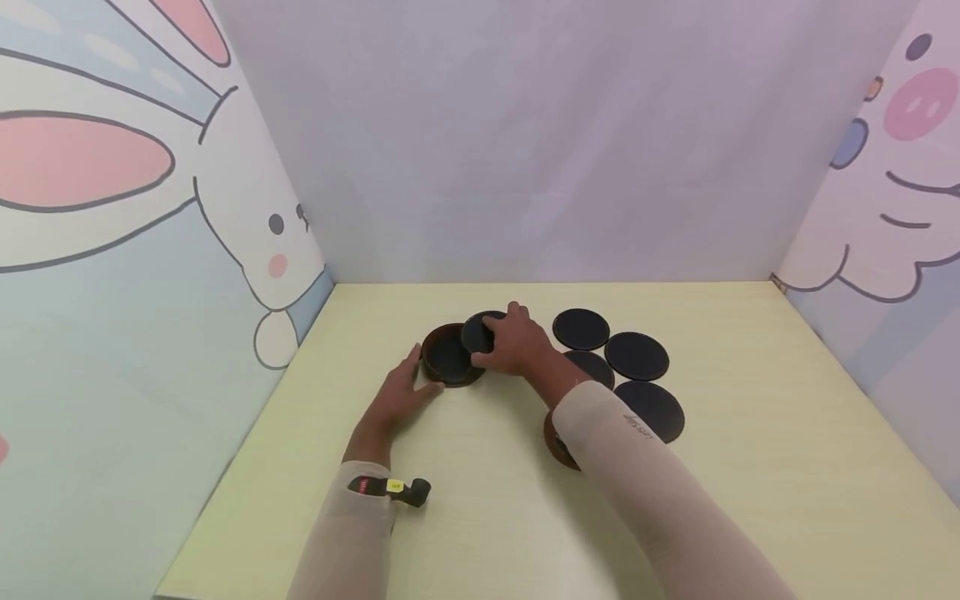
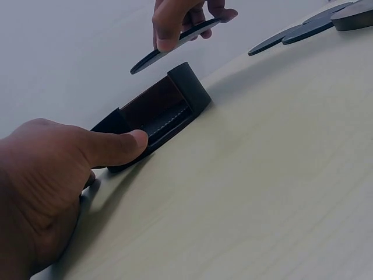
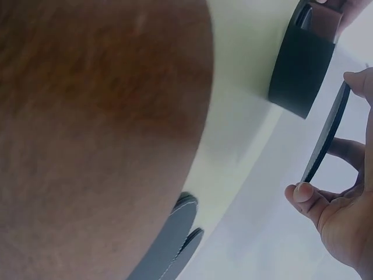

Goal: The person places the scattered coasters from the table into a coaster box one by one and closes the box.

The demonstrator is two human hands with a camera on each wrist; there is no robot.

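Near the far edge of the desk (image 1: 480, 517), left of its middle, the left hand (image 1: 397, 400) grips a round holder (image 2: 192, 90) with thumb and fingers wide, some fingertips hidden; above its right rim, the right hand (image 1: 519, 343) pinches a black disc (image 1: 474, 335), partly covering it. Nearer the right edge, the right arm (image 1: 637, 467) obscures parts of four loose discs (image 1: 637, 356) and a brown round piece (image 1: 555, 442)

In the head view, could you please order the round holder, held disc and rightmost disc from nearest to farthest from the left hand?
1. Round holder, touching the left hand.
2. Held disc, in the right hand.
3. Rightmost disc, well right of both.
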